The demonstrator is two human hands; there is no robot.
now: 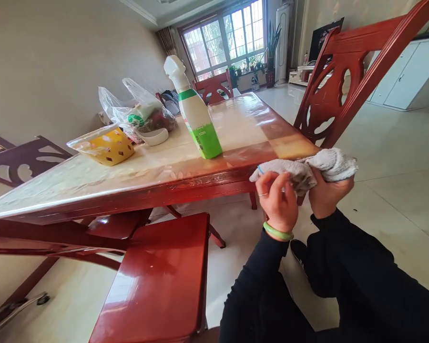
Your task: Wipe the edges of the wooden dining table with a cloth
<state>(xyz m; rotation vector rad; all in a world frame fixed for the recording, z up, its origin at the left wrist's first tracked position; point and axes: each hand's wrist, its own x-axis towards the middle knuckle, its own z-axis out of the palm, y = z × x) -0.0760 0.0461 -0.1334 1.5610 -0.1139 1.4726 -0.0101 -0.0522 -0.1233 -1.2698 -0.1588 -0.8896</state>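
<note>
- Head view, and both hands are on the cloth: left hand with fingers curled against its near side, right hand wrapped under the bunched end, the two close together.
- The cloth is up in front of the table's near right corner, hiding that corner; whether it touches the wood, I can't tell.
- Handling, by the look of it: light, limp, nothing to break, and likely to grip rather than slide. How wet it is, I can't tell.
- Best hold, I'd say: the thick bunched folds on the right; the loose end on the left should droop if let go.
- Edges now! The table's red front rim runs off to the left, a hard lip that could snag a fold.
- The bottle stands upright near that rim, tall and probably easy to tip with a careless elbow.
- Bag and basket crowd the left part of the tabletop.
- Room opens over the floor to the right, the chair bounding it beyond; low on the left, the seat juts out below the rim.
</note>
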